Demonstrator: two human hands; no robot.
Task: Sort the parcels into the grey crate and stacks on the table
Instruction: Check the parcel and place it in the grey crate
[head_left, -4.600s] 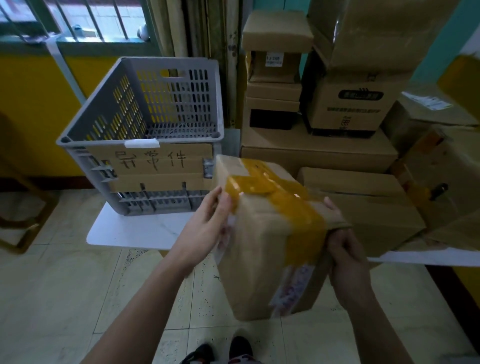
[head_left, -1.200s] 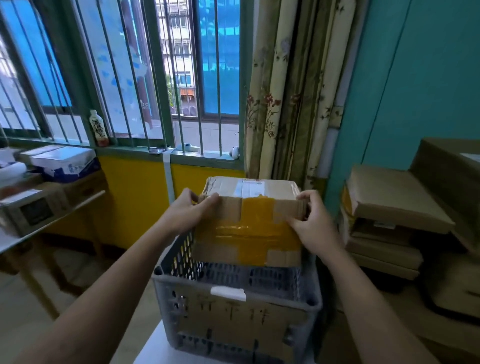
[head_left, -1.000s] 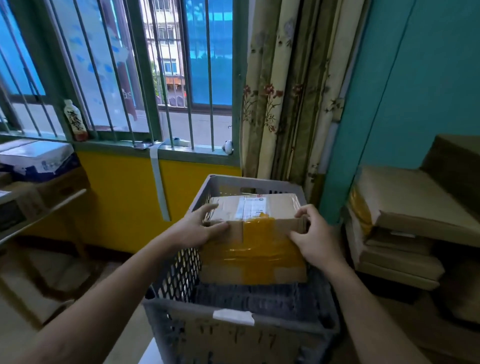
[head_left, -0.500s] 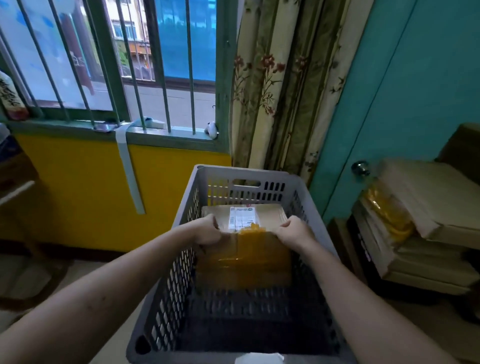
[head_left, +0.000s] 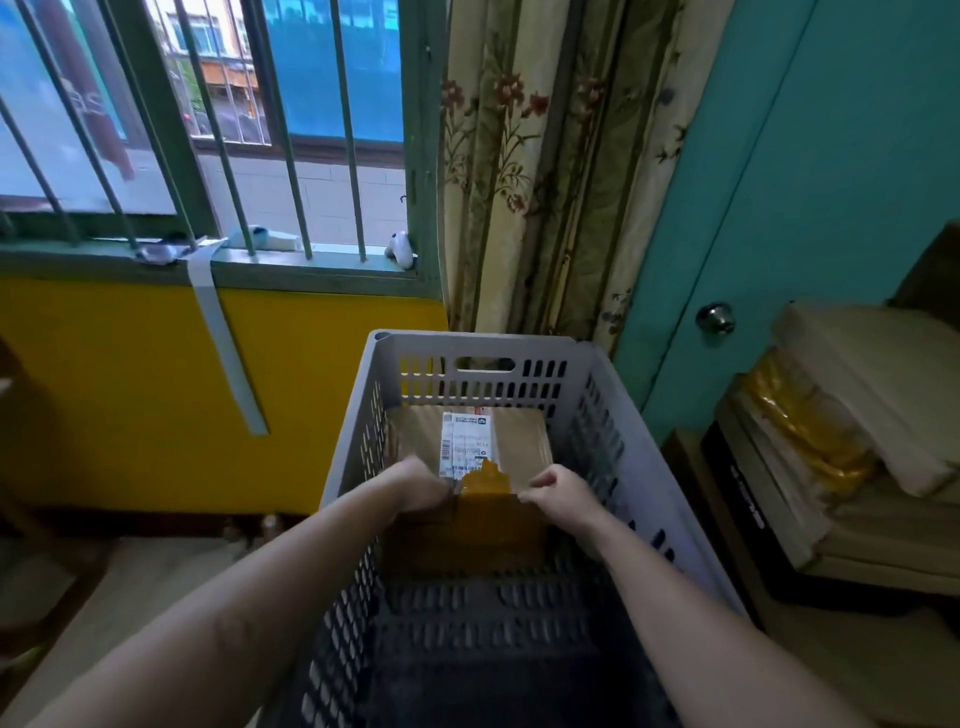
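Parcel sits deep in the grey crate, toward its far wall, label up | left hand and right hand each grip its near top edge, a two-sided hold likely keeping it level | stacked boxes at right

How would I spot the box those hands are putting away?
Look below the barred window for the grey crate. Inside, near its far wall, is a brown box. Unlike the stacked boxes at right, it has a white label on top.
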